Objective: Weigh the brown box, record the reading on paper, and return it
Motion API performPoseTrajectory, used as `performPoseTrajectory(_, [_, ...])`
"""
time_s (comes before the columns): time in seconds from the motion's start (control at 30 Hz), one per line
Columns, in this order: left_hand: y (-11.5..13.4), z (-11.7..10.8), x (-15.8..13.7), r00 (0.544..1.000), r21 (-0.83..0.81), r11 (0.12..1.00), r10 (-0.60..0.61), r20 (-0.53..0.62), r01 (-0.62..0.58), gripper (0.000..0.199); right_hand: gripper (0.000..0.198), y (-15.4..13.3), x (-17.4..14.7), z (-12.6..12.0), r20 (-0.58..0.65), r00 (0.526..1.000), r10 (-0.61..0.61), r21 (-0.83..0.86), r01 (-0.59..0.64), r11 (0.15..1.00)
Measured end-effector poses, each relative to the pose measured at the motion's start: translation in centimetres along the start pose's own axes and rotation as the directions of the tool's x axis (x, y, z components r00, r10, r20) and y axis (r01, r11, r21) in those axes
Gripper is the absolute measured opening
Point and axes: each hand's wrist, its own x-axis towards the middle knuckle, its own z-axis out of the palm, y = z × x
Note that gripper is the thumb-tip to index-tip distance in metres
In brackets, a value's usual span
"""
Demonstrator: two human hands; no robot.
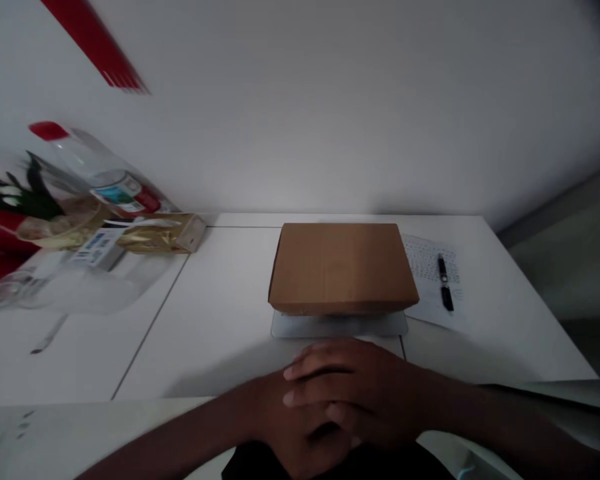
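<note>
At the middle of the white table [220, 313], near its front edge, sits the brown box [343, 267], lying flat on a thin grey slab [340, 327] whose near edge shows beneath it. Just this side of the slab we have the right hand [355, 387] laid over the left hand [300, 437], apart from the box. The right fingers are stretched out and slightly spread across the back of the left; they have hold of no object. How far the left fingers are curled we cannot tell, since they are mostly covered, and we see no object in them either.

By its look the box is cardboard, so we would expect stiff walls, a dry surface that is not slippery, and a modest weight (what it contains, if anything, is hidden, so the heft is a guess). Its two short sides seem the best hold, one palm on each, pressed evenly and low down; a hard squeeze at mid-wall or on the top panel could dent it. The slab looks smooth and may let the box slide if it is pushed from one side only.

To the right of the box lies a written sheet [425, 303] with a black pen [445, 287] on it. Well off to the left we see a gold packet [155, 237] and, behind it, a red-capped bottle [120, 183].
</note>
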Motion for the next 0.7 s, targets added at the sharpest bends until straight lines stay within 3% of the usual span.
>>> performPoseTrajectory(0.03, [0.4, -0.9, 0.3, 0.992, -0.001, 0.999, 0.041, -0.119, -0.041, 0.013, 0.043, -0.4, 0.3, -0.3, -0.01, 0.999, -0.03, -0.034, 0.03, 0.999])
performPoseTrajectory(0.17, [1.5, -4.2, 1.5, 0.986, -0.003, 0.998, 0.058, -0.159, -0.059, 0.008, 0.04, -2.1, 0.8, -1.4, -0.038, 0.994, -0.103, -0.206, 0.093, 0.974])
performPoseTrajectory(0.23, [1.8, -5.7, 1.8, 0.979, 0.014, 0.999, 0.047, -0.197, -0.045, 0.017, 0.038, -2.7, 0.6, -2.1, -0.08, 0.992, -0.097, -0.271, 0.072, 0.96])
performPoseTrajectory(0.37, [1.6, -7.7, 1.5, 0.904, 0.03, 0.999, -0.018, -0.427, 0.034, 0.039, 0.041, -3.2, -0.5, -4.0, -0.266, 0.962, -0.066, -0.384, -0.042, 0.922])
performPoseTrajectory(0.43, [1.0, -8.1, 1.1, 0.812, -0.012, 0.993, -0.1, -0.575, 0.114, 0.038, 0.041, -2.9, -1.1, -5.0, -0.416, 0.905, -0.086, -0.449, -0.122, 0.885])
performPoseTrajectory(0.53, [-0.3, -8.2, 1.0, 0.631, -0.092, 0.986, -0.162, -0.759, 0.142, 0.034, 0.039, -1.6, -1.8, -6.3, -0.644, 0.75, -0.154, -0.444, -0.202, 0.873])
performPoseTrajectory(0.63, [-2.0, -8.1, 1.2, 0.543, -0.152, 0.982, -0.189, -0.818, 0.113, 0.036, 0.038, 0.4, -2.4, -7.1, -0.774, 0.603, -0.193, -0.361, -0.169, 0.917])
performPoseTrajectory(0.7, [-3.2, -7.9, 1.2, 0.505, -0.179, 0.978, -0.207, -0.838, 0.104, 0.039, 0.039, 1.8, -2.8, -7.2, -0.811, 0.561, -0.168, -0.316, -0.178, 0.932])
